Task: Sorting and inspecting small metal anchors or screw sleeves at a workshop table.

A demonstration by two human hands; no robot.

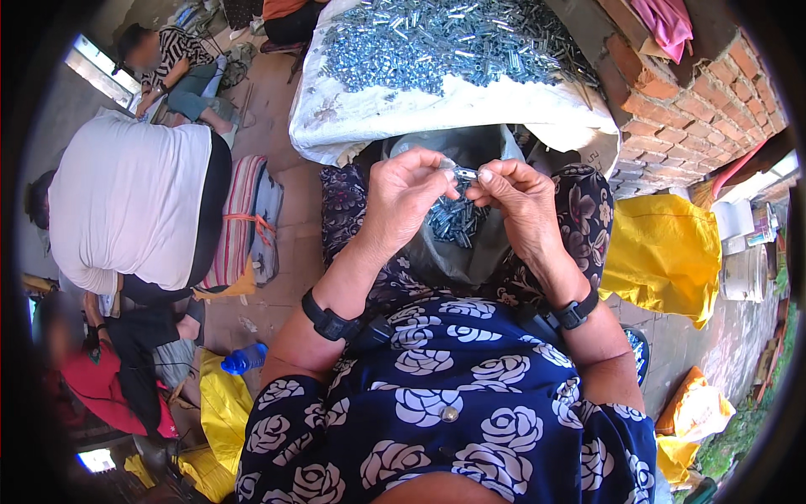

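The left hand (410, 191) and right hand (522, 197) pinch a small metal piece (465, 174) between them, above an open grey bag (494, 262) of loose metal pieces (456, 225). A slack fingertip grip could drop it among them.

Can't really read any text here tbh. Closest thing is a small dark scribble (594, 158) by the lower right corner of the white sheet (537, 114), too tiny to make out.
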